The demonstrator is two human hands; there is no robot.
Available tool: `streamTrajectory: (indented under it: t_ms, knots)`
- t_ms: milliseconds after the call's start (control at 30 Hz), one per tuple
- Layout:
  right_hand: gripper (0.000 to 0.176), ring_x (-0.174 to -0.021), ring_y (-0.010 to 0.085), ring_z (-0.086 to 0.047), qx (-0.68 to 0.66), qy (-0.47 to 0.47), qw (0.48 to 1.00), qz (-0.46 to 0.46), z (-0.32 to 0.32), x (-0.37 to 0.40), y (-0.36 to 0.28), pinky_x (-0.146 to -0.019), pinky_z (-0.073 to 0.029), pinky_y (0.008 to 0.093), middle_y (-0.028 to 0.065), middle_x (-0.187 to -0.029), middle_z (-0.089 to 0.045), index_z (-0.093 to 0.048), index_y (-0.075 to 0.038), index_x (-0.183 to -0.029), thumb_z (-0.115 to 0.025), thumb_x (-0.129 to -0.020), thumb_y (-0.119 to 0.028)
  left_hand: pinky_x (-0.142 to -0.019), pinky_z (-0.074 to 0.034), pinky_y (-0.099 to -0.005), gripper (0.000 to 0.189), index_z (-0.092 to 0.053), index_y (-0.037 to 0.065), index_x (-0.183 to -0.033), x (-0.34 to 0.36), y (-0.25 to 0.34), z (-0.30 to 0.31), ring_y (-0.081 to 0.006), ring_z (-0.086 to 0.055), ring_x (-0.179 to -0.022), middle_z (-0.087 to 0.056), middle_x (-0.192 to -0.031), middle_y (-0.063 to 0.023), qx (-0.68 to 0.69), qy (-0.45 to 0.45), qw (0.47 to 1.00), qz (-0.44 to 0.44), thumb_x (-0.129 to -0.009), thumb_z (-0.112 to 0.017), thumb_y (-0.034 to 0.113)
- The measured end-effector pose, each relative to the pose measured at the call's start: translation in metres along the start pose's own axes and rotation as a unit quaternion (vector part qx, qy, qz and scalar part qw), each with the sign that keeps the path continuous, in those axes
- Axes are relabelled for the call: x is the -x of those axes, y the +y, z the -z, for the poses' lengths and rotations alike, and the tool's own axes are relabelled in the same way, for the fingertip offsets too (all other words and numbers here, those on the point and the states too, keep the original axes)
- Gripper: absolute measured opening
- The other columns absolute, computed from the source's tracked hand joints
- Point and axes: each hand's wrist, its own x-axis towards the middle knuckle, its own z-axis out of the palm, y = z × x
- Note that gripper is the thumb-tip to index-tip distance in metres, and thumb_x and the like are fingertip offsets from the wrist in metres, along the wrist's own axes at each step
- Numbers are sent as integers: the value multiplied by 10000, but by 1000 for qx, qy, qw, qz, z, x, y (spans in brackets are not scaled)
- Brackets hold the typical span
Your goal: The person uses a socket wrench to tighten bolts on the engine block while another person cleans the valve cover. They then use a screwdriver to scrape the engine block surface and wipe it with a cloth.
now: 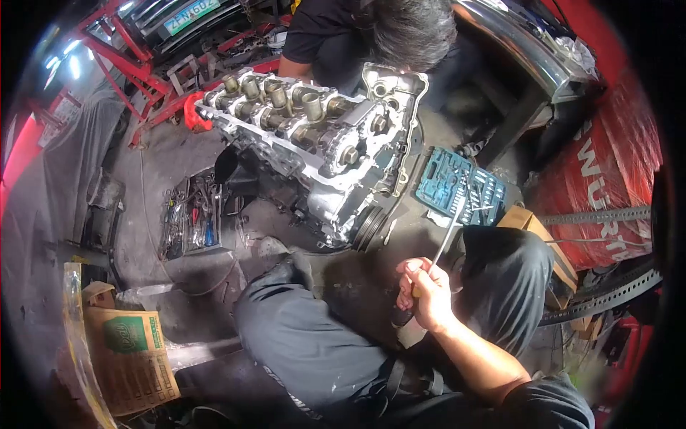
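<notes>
My right hand point(429, 289) is closed around a screwdriver point(447, 239). Its long thin metal shaft points up and away, and only a bit of a yellowish handle shows between the fingers. The hand is above my lap, between my knees, apart from the engine. Beyond it stands a partly opened engine point(286, 143), with bare camshafts and cylinder-like cups on top and a timing chain cover area at its near right end. A ribbed pulley point(371, 227) sits low on that end. My left hand is out of view.
A teal socket set case point(437, 187) lies open right of the engine. A tray of hand tools point(191, 222) is on the floor at left. Another person point(407, 32) leans in behind the engine. Cardboard boxes point(132, 365) stand lower left; a red engine hoist point(136, 64) is behind.
</notes>
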Motion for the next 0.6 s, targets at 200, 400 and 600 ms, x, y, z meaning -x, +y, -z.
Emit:
streamTrajectory:
  t_ms: [200,400,600]
  knots:
    - [483,-766,275,-716,16,-163,983,-86,-14,16,-10,-517,-544,313,171,-990,-657,-583,12,-1213,-485,-1037,-427,-1004,-362,-511,280,-499,33,-1044,31,92,48,-290,-482,-1034,-468,-1076,-125,194,84,969,-126,-815,-549,186]
    - [652,-973,353,-714,-1,-319,945,-75,-51,35,-27,-527,-549,292,222,-1243,-629,-497,36,-1353,-484,-1012,-520,-945,-416,-536,234,-537,10,-909,143,278,146,-291,-531,-915,-508,-932,-129,364,188,852,-326,-754,-590,177]
    - [868,-1317,351,-481,-177,-386,897,-122,-57,34,9,-1094,-395,497,212,-1442,-490,-396,-76,-1495,-439,-923,-727,-885,-470,-562,206,-576,-13,-774,291,435,111,-292,-581,-795,-547,-788,-133,536,166,549,-619,-694,-631,169]
